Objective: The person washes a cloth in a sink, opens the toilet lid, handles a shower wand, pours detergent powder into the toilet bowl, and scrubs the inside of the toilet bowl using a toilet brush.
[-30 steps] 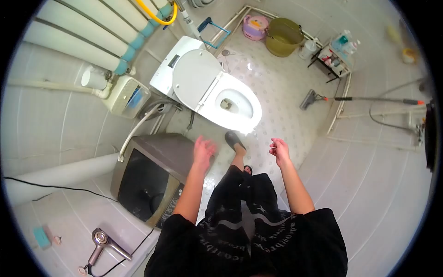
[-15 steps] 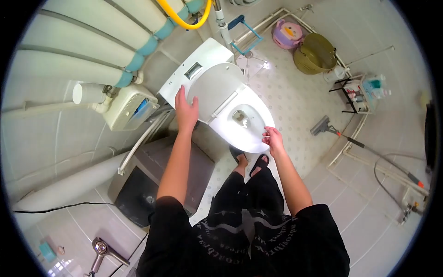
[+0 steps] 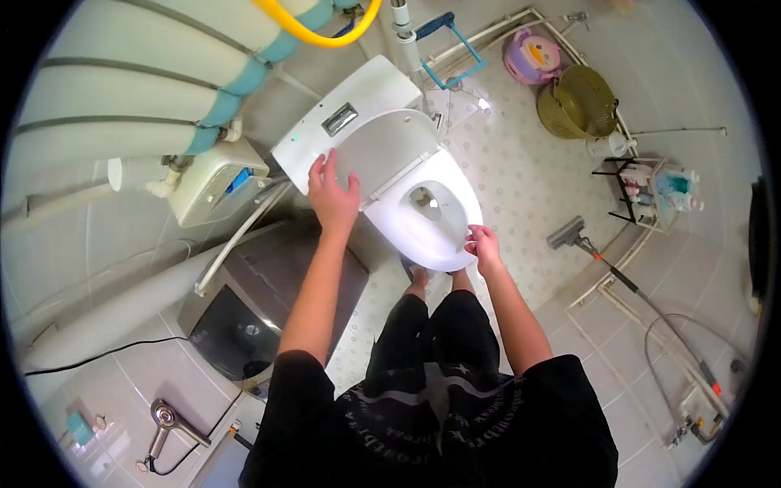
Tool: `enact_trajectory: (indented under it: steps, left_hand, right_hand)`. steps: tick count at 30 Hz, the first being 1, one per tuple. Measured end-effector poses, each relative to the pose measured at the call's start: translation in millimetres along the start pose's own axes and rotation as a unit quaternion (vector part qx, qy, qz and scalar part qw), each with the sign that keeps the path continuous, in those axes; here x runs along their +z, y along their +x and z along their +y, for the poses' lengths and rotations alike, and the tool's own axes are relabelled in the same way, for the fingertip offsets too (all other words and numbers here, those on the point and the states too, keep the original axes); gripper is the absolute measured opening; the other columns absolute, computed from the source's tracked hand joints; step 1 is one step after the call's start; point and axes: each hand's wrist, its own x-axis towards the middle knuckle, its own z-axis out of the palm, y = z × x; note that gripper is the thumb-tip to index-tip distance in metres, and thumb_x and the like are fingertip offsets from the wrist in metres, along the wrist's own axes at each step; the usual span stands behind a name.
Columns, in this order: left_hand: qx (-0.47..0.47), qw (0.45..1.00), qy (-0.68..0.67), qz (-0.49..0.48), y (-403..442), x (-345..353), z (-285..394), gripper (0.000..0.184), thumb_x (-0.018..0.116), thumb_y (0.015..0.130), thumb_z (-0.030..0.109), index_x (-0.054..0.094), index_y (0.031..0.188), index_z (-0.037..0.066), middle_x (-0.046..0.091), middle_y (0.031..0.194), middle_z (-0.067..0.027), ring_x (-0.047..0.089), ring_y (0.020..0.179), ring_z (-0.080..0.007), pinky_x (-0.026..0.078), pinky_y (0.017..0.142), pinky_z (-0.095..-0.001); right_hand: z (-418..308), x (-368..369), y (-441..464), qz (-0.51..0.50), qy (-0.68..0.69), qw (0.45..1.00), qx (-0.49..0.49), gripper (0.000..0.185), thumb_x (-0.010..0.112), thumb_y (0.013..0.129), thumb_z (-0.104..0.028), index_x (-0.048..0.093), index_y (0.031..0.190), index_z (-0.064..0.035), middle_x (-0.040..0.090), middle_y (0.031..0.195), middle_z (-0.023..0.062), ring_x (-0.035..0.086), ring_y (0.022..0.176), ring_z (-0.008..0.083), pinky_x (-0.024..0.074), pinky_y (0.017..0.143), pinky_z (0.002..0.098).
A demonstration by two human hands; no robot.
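Observation:
A white toilet [image 3: 458, 198] stands ahead of me with its lid [image 3: 390, 145] raised toward the tank. A silver flush plate [image 3: 340, 119] is set in the tank top. My left hand [image 3: 334, 198] is open over the left edge of the lid and tank, fingers spread; contact with them cannot be made out. Beside the front right rim of the bowl is my right hand [image 3: 483, 247], its fingers loosely bent and slightly apart, with nothing visible in them. Water and a dark patch show in the bowl.
A grey-brown box-shaped appliance [image 3: 281, 281] stands at left, with a hair dryer [image 3: 167, 419] below it. To the right are an olive basket [image 3: 569, 114], a pink-purple basin [image 3: 530, 57], a bottle rack [image 3: 643, 191] and a long-handled floor brush [image 3: 569, 236].
The head view has shifted slightly. My left hand has moved a little to the right and down, fingers more spread. My right hand stays near the bowl rim.

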Motion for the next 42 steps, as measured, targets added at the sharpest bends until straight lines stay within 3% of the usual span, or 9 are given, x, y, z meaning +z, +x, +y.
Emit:
enact_trajectory:
  steps: [5,8,15,18,24,30,36,38,42]
  left_hand:
    - [-0.092,0.995,-0.004,-0.042,15,14,-19,0.027,0.069,0.09,0.022,0.073,0.116,0.015,0.068,0.105,-0.0089,0.067,0.091,-0.0263,0.052,0.081,-0.0385]
    - [-0.119,0.993,-0.015,0.0,28,21,-15,0.017,0.068,0.092,0.022,0.077,0.103,0.013,0.069,0.088,-0.0072,0.068,0.078,-0.0246,0.053,0.071,-0.0351]
    - [-0.143,0.988,-0.057,0.001,33,44,-29,0.018,0.073,0.092,0.022,0.077,0.105,0.01,0.07,0.087,-0.0036,0.063,0.072,-0.0117,0.052,0.068,-0.0266]
    - [-0.152,0.986,-0.062,0.008,33,52,-26,0.019,0.073,0.093,0.021,0.077,0.105,0.008,0.071,0.09,-0.0041,0.065,0.075,-0.0119,0.053,0.071,-0.0266]
    - [-0.144,0.984,-0.103,0.014,29,53,-36,0.018,0.073,0.092,0.018,0.076,0.105,0.006,0.072,0.093,-0.0054,0.066,0.076,-0.0121,0.053,0.071,-0.026]
    - [-0.143,0.986,-0.089,0.007,33,52,-27,0.017,0.073,0.092,0.017,0.076,0.104,0.006,0.071,0.092,-0.0054,0.065,0.075,-0.0113,0.054,0.067,-0.0259]
    - [-0.145,0.985,-0.095,-0.008,36,37,-29,0.017,0.075,0.09,0.018,0.077,0.103,0.008,0.07,0.087,-0.0046,0.067,0.076,-0.0113,0.055,0.066,-0.0265]
    - [-0.148,0.983,-0.111,-0.014,35,37,-37,0.016,0.074,0.089,0.019,0.078,0.103,0.011,0.07,0.088,-0.0043,0.069,0.076,-0.0133,0.055,0.067,-0.0276]
    - [-0.156,0.983,-0.081,-0.055,40,22,-37,0.018,0.07,0.092,0.027,0.077,0.104,0.016,0.07,0.09,-0.004,0.07,0.078,-0.0172,0.054,0.071,-0.03]
  right_hand:
    - [37,-60,41,0.039,-0.102,0.994,0.027,0.035,0.056,0.096,-0.023,0.058,0.127,-0.0051,0.064,0.097,0.0076,0.061,0.077,0.0157,0.052,0.071,0.0323]
    - [90,-97,104,0.073,-0.169,0.982,0.05,0.046,0.057,0.094,-0.026,0.053,0.135,-0.0043,0.064,0.109,0.0097,0.062,0.092,0.0177,0.0517,0.074,0.0367]
    - [178,-106,206,0.179,-0.222,0.954,0.09,0.056,0.061,0.088,-0.028,0.052,0.135,-0.0015,0.063,0.12,0.0156,0.06,0.103,0.0278,0.0492,0.088,0.0428]
    - [187,-116,252,0.111,-0.209,0.965,0.115,0.045,0.063,0.085,-0.029,0.062,0.121,-0.0027,0.064,0.107,0.0145,0.06,0.092,0.0268,0.0489,0.08,0.0392]
    - [203,-120,244,0.145,-0.156,0.972,0.102,0.031,0.066,0.079,-0.026,0.067,0.1,-0.0028,0.053,0.078,0.0053,0.045,0.061,0.0151,0.0325,0.049,0.0337]
    - [165,-114,214,0.228,-0.073,0.965,0.112,0.025,0.065,0.079,-0.027,0.061,0.086,-0.0034,0.054,0.076,0.0051,0.043,0.056,0.0155,0.0333,0.049,0.0344]
    - [75,-97,75,0.037,0.039,0.992,0.113,0.022,0.057,0.088,-0.028,0.058,0.081,-0.0067,0.053,0.068,0.0029,0.052,0.058,0.0164,0.0478,0.059,0.0342]
    - [46,-86,34,-0.107,0.14,0.983,0.048,0.026,0.054,0.093,-0.023,0.064,0.099,0.0001,0.064,0.087,0.0076,0.06,0.077,0.0206,0.0531,0.076,0.0416]
    - [-51,5,-31,-0.239,0.225,0.945,-0.016,0.05,0.049,0.094,-0.028,0.054,0.129,0.0062,0.066,0.116,0.0199,0.066,0.104,0.031,0.0497,0.097,0.0437]
